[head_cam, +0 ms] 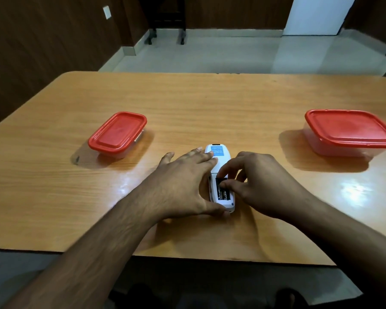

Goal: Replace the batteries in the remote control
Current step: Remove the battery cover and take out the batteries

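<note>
A white remote control (218,159) lies face down on the wooden table (187,103), with a blue label near its far end. Its battery compartment (223,192) is uncovered and dark batteries show inside. My left hand (183,186) rests over the remote's left side, fingers across its middle and thumb at its near end, holding it down. My right hand (254,184) is at the compartment from the right, thumb and forefinger pinched on a battery (222,185) at the compartment's far end. The compartment cover is not visible.
A small clear box with a red lid (118,132) stands at the left. A larger red-lidded box (348,130) stands at the right. The table's near edge (210,257) is close to my arms. Beyond the table are floor and dark wall panels.
</note>
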